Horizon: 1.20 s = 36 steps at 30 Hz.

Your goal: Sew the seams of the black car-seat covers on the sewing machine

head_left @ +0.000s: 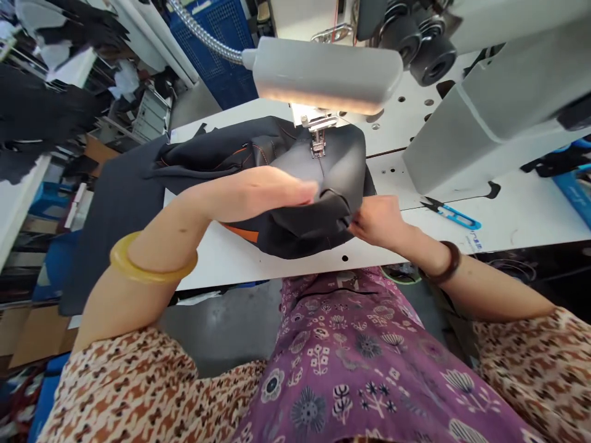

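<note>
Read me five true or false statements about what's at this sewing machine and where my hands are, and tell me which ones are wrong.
1. The right hand grips the dark fabric. True.
2. The blue-handled snips lie to the left of both hands. False: the blue-handled snips lie to the right of the right hand.
3. The presser foot stands over the dark fabric. True.
4. The lamp is off. False: the lamp is lit, glowing along its lower edge.
5. The yellow bangle is worn above the left hand, and is the yellow bangle seen on that arm. True.
</note>
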Tool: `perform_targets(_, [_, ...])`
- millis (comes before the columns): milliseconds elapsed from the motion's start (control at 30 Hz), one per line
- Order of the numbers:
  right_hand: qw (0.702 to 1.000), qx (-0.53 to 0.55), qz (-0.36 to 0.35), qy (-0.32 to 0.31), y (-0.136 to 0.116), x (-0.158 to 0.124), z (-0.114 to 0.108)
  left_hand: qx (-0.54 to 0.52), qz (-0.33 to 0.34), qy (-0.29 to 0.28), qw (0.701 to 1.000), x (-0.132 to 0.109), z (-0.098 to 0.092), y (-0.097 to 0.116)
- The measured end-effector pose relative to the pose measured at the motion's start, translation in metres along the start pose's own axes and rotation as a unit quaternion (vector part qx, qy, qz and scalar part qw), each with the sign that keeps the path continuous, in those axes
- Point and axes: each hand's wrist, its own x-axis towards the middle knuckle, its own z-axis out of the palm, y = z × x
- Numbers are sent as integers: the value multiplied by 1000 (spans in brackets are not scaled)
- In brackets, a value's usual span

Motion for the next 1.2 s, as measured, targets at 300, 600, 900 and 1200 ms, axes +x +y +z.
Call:
perform_targets(300, [997,78,-14,-2,6,-12,26,73,28,116,990,29,105,-18])
perform_targets(600, [1000,7,27,9,58,-47,73,315,220,206,900,31,117,-10])
perform_targets(900, [996,-10,-92,-16,80,-49,71,390,99,40,914,31,60,-45])
perform_targets(1200, [924,-105,-351,108,63,37,-43,356,75,49,930,25,66,-52])
